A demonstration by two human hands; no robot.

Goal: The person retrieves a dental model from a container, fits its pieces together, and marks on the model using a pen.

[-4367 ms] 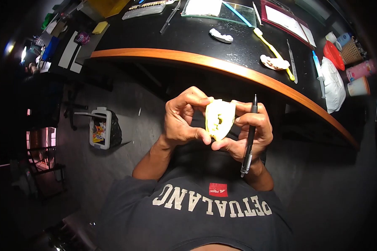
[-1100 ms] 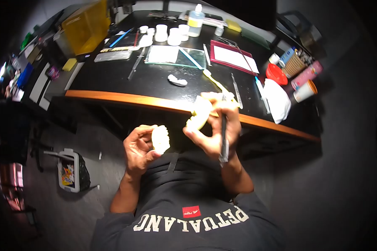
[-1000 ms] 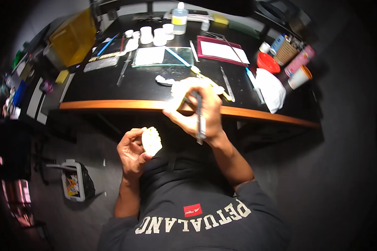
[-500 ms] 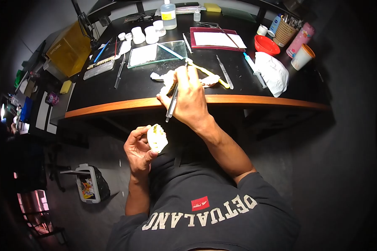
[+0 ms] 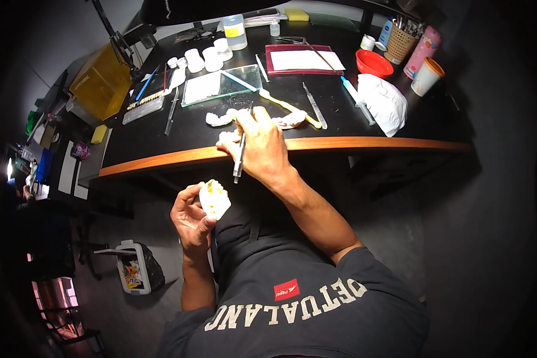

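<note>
Below the desk edge, my left hand [image 5: 189, 218] holds a cream-white dental cast [image 5: 215, 201] between thumb and fingers, its tooth side turned partly to the right. My right hand [image 5: 262, 143] is over the front edge of the desk, closed around a dark pen [image 5: 240, 158] that slants down toward me. Its fingertips are close to several white plaster pieces, among them a curved tooth-row piece [image 5: 219, 119]; whether they touch or grip one is hidden. Just beyond the hand lie a yellow toothbrush [image 5: 286, 106] and a pinkish denture-like piece [image 5: 291, 121].
On the black desk [image 5: 316, 89] are a glass slab [image 5: 244, 89], a scalpel-like knife [image 5: 315, 107], a syringe [image 5: 358, 102], a crumpled white bag [image 5: 383, 106], a red bowl [image 5: 374, 64], white jars [image 5: 212, 59] and a bottle [image 5: 235, 34]. A bin [image 5: 133, 268] stands on the floor at left.
My right hand has come back slightly toward the desk edge, uncovering the toothbrush head. The cast stays in my left hand. The whole view has shifted a little.
</note>
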